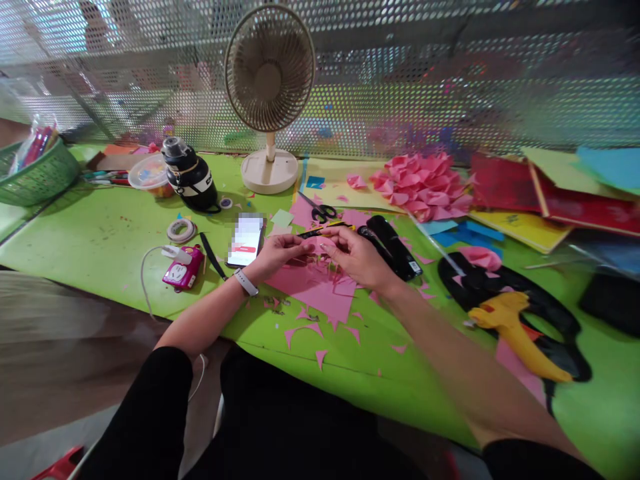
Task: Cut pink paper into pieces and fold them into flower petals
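Observation:
Between my two hands is a small pink paper piece [320,245], pinched from both sides above the table. My left hand [284,255], a pale watch on its wrist, closes its fingertips on the left edge of the paper. On the other side, the thumb and fingers of my right hand [353,255] grip it. Below them lies a pink paper sheet [320,293] with cut scraps [321,359] scattered about. Just beyond my hands are black scissors [323,212] and a yellow-and-black cutter [327,230], partly hidden. A black stapler [395,247] lies right of my right hand.
A fan [270,175] stands at the back, near a black bottle [190,177]. Left are a phone [245,239], a tape roll [181,231] and a pink power socket [183,270]. Right are piled pink paper petals [425,183] and a yellow glue gun [520,333] on a black stand.

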